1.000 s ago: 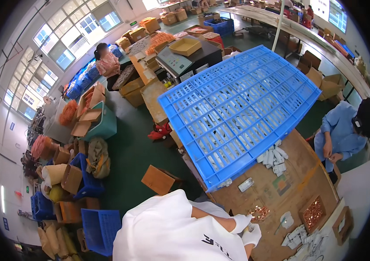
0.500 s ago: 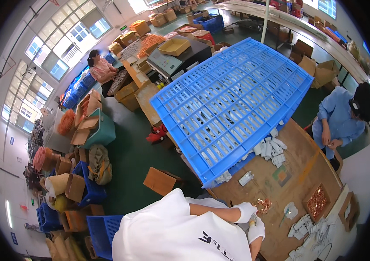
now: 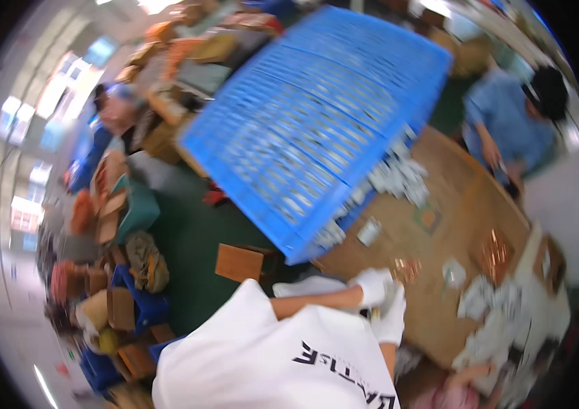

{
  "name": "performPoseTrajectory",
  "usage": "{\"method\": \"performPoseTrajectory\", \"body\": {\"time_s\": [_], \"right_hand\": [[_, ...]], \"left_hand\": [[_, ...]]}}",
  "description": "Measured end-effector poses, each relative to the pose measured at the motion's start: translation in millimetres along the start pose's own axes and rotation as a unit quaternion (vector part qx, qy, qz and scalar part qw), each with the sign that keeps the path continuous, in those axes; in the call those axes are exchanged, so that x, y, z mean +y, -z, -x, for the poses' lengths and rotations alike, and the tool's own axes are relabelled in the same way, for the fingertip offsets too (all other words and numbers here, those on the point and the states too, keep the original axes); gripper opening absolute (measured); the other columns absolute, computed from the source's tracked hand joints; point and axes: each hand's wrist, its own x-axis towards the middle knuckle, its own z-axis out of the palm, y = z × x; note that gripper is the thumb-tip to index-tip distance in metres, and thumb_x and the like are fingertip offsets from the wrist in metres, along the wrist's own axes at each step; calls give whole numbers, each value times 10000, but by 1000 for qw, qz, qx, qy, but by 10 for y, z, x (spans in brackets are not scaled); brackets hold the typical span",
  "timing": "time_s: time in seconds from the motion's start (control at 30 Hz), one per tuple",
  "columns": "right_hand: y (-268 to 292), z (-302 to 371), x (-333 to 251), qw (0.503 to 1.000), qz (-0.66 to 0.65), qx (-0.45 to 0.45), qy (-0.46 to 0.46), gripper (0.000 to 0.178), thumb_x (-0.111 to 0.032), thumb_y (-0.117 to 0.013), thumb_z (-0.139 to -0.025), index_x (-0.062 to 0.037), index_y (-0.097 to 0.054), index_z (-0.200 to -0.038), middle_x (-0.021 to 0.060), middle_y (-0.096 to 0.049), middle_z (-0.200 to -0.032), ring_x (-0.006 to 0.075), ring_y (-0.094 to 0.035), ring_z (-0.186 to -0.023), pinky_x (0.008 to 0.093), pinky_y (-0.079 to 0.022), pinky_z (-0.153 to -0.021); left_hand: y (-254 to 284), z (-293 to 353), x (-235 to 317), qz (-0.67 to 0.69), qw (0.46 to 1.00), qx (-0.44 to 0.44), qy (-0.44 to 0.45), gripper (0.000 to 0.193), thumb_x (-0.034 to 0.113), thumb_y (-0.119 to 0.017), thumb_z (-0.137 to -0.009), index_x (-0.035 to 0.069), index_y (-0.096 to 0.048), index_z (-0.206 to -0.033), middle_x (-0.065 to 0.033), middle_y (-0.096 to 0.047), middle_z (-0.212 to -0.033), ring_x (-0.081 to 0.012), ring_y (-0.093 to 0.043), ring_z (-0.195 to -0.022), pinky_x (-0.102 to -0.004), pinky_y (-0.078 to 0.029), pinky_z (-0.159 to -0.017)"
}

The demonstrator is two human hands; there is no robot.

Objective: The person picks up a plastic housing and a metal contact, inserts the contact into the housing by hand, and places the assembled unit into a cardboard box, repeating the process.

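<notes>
My left hand (image 3: 373, 286) and my right hand (image 3: 389, 322), both in white gloves, meet over the near edge of the brown table (image 3: 436, 334). Their fingers are curled in toward each other around something small, blurred and mostly hidden. Just beyond the hands lies a small heap of copper-coloured pieces (image 3: 408, 270). A single pale, flat rectangular part (image 3: 370, 232) rests farther off, near the large blue crate (image 3: 289, 242). To the right are a clear round piece (image 3: 453, 273) and a tray holding more copper-coloured bits (image 3: 492, 253).
The slatted crate, with many white parts inside, fills the table's far left. White parts (image 3: 402, 177) spill beside it; another pile (image 3: 497, 307) lies right. A co-worker in blue (image 3: 511, 123) sits across. A person's pink sleeve (image 3: 449, 397) shows at lower right. A carton (image 3: 239, 262) stands left.
My view has swung, so the crate and table sit higher and more to the left, with blur. A person in pink now shows at lower right. My hands stay together.
</notes>
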Motion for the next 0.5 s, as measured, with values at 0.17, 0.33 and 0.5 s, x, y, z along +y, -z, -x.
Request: {"method": "performPoseTrajectory", "body": {"time_s": [0.17,0.33,0.5], "right_hand": [[139,65,-590,948,286,29,136,604,-200,-721,-720,-109,-506,-1278,174,-499,-1256,383,-554,-1063,454,-495,-860],[165,156,-593,922,355,76,134,573,-200,-690,-750,-164,-508,-1293,162,-486,-1247,345,-579,-954,424,-512,-794],[182,154,-485,914,367,92,148,572,-197,-687,-754,-167,-500,-1293,156,-486,-1270,331,-586,-949,415,-520,-761]], "left_hand": [[252,26,-77,136,984,109,-45,180,169,-635,-826,98,-680,-986,-126,-704,-942,-286,-682,-909,-365,-534,-798],[334,41,-36,226,973,-22,-36,249,36,-608,-845,28,-633,-1092,-106,-688,-997,-179,-651,-931,-289,-506,-826],[284,66,-85,395,913,-100,-19,318,20,-585,-870,1,-584,-1187,-84,-659,-1086,-150,-620,-993,-279,-497,-860]]}}
